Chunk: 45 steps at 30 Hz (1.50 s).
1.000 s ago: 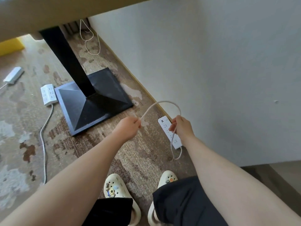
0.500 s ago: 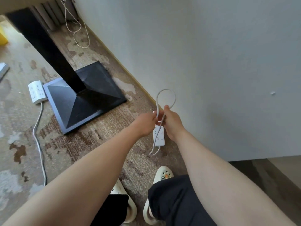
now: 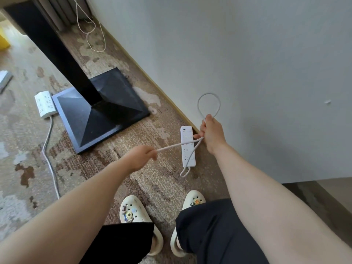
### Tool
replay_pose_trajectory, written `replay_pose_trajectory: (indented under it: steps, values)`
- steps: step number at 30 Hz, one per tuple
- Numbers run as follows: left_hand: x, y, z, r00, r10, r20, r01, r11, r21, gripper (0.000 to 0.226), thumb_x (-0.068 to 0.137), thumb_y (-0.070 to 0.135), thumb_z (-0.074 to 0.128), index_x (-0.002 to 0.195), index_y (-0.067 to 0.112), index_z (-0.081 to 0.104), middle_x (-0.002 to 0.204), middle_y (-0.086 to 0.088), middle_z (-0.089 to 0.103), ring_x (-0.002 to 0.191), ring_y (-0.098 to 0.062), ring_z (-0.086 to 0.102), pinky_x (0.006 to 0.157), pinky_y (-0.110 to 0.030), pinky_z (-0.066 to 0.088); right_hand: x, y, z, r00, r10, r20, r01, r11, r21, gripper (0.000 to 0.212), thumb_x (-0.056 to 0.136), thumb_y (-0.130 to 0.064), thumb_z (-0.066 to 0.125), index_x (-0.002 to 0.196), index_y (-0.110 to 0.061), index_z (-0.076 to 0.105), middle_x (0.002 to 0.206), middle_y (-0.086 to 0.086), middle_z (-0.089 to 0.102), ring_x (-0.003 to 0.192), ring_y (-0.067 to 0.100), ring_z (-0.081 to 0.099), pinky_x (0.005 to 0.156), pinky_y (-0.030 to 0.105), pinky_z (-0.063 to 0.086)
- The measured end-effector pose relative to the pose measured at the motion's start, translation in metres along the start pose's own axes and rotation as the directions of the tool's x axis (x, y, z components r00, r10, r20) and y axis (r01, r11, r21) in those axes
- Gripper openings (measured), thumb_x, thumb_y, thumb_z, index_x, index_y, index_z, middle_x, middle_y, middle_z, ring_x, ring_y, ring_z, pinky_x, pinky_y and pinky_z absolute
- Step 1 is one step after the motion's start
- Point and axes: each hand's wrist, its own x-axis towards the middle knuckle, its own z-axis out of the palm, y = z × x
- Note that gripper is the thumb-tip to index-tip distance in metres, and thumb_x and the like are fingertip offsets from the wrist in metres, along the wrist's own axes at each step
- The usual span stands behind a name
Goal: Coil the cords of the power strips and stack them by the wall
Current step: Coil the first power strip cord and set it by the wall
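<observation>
By the wall, my right hand [image 3: 211, 133] pinches a loop of white cord [image 3: 209, 103] above the power strip [image 3: 187, 147] lying on the carpet; my left hand [image 3: 142, 156] pinches the cord's free run, pulled taut. I judge a loose pinch could let the loop spring open, or the tension drag the strip askew.

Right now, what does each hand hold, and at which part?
Both hold one white cord. The right hand grips it where the loop crosses; the left hand pinches the straight run farther along.
</observation>
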Motion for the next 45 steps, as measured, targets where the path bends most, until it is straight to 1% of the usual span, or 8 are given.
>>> replay_pose_trajectory:
  steps: [4,8,14,24,29,38,41,45]
  values:
    - [-0.021,-0.041,-0.016,0.999,-0.049,-0.011,0.05,0.996,0.069,0.032,0.101,0.036,0.042,0.084,0.024,0.066,0.086,-0.004,0.065,0.078,-0.029,0.061,0.077,-0.041,0.051,0.008,-0.002,-0.008,0.993,-0.065,-0.098,0.049,0.986,-0.159,0.036,0.104,-0.034,0.032,0.074,-0.018,0.04,0.06,-0.003,0.037,0.049,0.013,0.033,0.048,0.029,0.034]
    - [-0.02,-0.017,-0.016,0.999,0.024,0.046,-0.029,0.992,0.121,0.028,0.1,0.037,0.046,0.082,0.027,0.064,0.073,0.003,0.061,0.056,-0.01,0.049,0.056,-0.025,0.043,0.008,0.0,0.004,0.979,-0.195,-0.055,0.16,0.914,-0.373,0.039,0.106,-0.038,0.028,0.074,-0.018,0.039,0.068,0.001,0.036,0.063,0.017,0.034,0.062,0.035,0.029]
    - [0.009,0.071,-0.005,0.96,0.278,0.019,-0.279,0.956,0.093,0.023,0.097,0.039,0.051,0.078,0.034,0.062,0.072,0.014,0.061,0.066,-0.004,0.056,0.063,-0.027,0.045,-0.003,0.006,0.023,0.961,-0.222,0.164,0.276,0.797,-0.538,0.042,0.106,-0.039,0.031,0.068,-0.022,0.041,0.062,-0.004,0.043,0.055,0.013,0.039,0.054,0.031,0.03]
    - [-0.014,-0.038,-0.003,1.0,-0.024,0.014,0.023,0.998,0.05,0.024,0.098,0.037,0.049,0.086,0.028,0.067,0.068,0.004,0.059,0.053,-0.009,0.045,0.053,-0.023,0.041,0.014,-0.005,-0.033,0.938,-0.33,0.103,0.28,0.549,-0.787,0.04,0.107,-0.039,0.029,0.077,-0.018,0.045,0.07,0.0,0.052,0.062,0.014,0.049,0.053,0.03,0.032]
    - [-0.025,-0.057,-0.015,0.993,-0.111,-0.042,0.114,0.99,0.082,0.024,0.097,0.036,0.051,0.082,0.029,0.068,0.072,0.001,0.061,0.055,-0.011,0.046,0.053,-0.024,0.039,0.012,-0.002,-0.036,0.943,-0.332,0.017,0.228,0.61,-0.759,0.041,0.107,-0.039,0.028,0.08,-0.015,0.046,0.07,0.001,0.05,0.063,0.016,0.047,0.057,0.035,0.035]
    - [0.009,0.097,-0.005,0.958,0.283,-0.055,-0.271,0.95,0.158,0.027,0.095,0.038,0.057,0.082,0.017,0.069,0.067,0.004,0.063,0.057,-0.012,0.053,0.058,-0.031,0.047,-0.009,-0.008,0.001,0.955,-0.039,0.295,0.172,0.882,-0.439,0.027,0.102,-0.023,0.041,0.077,-0.017,0.05,0.067,0.0,0.049,0.056,0.013,0.04,0.054,0.027,0.033]
    - [0.018,0.108,-0.003,0.979,0.174,-0.106,-0.149,0.966,0.212,0.032,0.091,0.041,0.062,0.081,0.011,0.069,0.069,-0.003,0.066,0.06,-0.02,0.059,0.06,-0.034,0.052,-0.013,-0.009,-0.007,0.952,-0.017,0.307,0.159,0.88,-0.447,0.027,0.104,-0.026,0.037,0.082,-0.016,0.049,0.066,-0.001,0.058,0.049,0.008,0.046,0.052,0.022,0.041]
    - [0.025,0.11,0.009,0.965,0.087,-0.246,-0.055,0.99,0.132,0.042,0.085,0.045,0.069,0.062,0.012,0.058,0.056,0.001,0.056,0.049,-0.014,0.048,0.048,-0.026,0.037,-0.017,-0.008,-0.01,0.937,0.026,0.348,0.154,0.865,-0.478,0.027,0.107,-0.029,0.035,0.088,-0.015,0.048,0.071,0.006,0.065,0.048,0.011,0.055,0.049,0.022,0.047]
